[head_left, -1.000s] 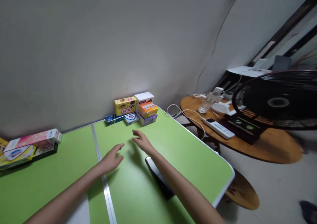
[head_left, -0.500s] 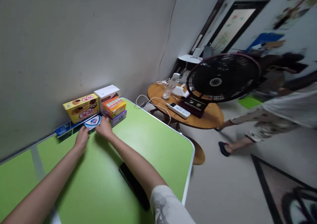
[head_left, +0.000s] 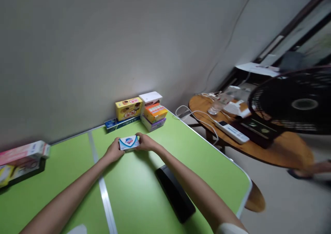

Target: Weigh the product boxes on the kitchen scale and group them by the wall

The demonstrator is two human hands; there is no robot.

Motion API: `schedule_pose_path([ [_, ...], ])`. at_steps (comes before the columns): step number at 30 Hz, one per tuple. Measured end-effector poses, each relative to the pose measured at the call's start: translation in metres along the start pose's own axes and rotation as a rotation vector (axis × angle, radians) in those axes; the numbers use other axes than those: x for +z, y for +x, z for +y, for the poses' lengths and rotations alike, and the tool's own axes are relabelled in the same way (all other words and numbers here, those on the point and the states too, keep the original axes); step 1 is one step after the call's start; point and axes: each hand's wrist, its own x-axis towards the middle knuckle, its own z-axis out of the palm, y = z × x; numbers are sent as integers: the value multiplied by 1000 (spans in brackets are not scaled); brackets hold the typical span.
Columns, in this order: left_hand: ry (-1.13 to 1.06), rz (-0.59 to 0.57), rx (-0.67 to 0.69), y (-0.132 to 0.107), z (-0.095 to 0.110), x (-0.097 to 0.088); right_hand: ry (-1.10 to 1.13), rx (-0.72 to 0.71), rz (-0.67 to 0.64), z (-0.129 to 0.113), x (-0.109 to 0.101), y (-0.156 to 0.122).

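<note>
A small white and blue soap box is held between my two hands over the green table. My left hand grips its left end, and my right hand pinches its right end. Behind it, against the wall, a yellow biscuit box stands on a long dark blue box. Just right of those, an orange box lies on a purple box, with a white-topped box at their back.
Pink and white boxes lie stacked at the table's left. A long black object rests under my right forearm. To the right, a round wooden table carries a power strip, a bottle and a black fan. Someone's foot shows at the right.
Both hands have drawn the soap box away from the stacked boxes, toward me. My view has turned left, bringing the pink and white boxes into sight.
</note>
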Motion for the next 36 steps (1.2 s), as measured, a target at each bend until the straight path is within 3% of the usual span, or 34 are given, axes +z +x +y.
schedule_pose_path([
  [4, 49, -8, 23, -60, 4, -44, 6, -107, -35, -44, 9, -43],
  [9, 125, -54, 39, -191, -22, -106, 80, -261, -188, -111, 55, -115],
  [12, 142, -25, -49, -263, -52, -120, 67, -292, -276, -141, 99, -152],
  [15, 134, -5, -104, -308, -83, -116, 95, -267, -362, -159, 142, -176],
  [18, 116, 18, -133, -330, -103, -108, 116, -217, -383, -169, 170, -190],
  [20, 89, 37, -158, -340, -110, -106, 96, -210, -388, -172, 176, -196],
  [24, 45, 51, -232, -358, -118, -110, 53, -166, -426, -169, 163, -203],
  [28, 83, 53, -259, -369, -122, -118, 68, -187, -261, -153, 150, -208],
  [31, 158, 15, -224, -368, -121, -120, 153, -222, -174, -150, 152, -218],
  [36, 232, 16, -103, -356, -133, -119, 209, -321, -158, -169, 160, -229],
])
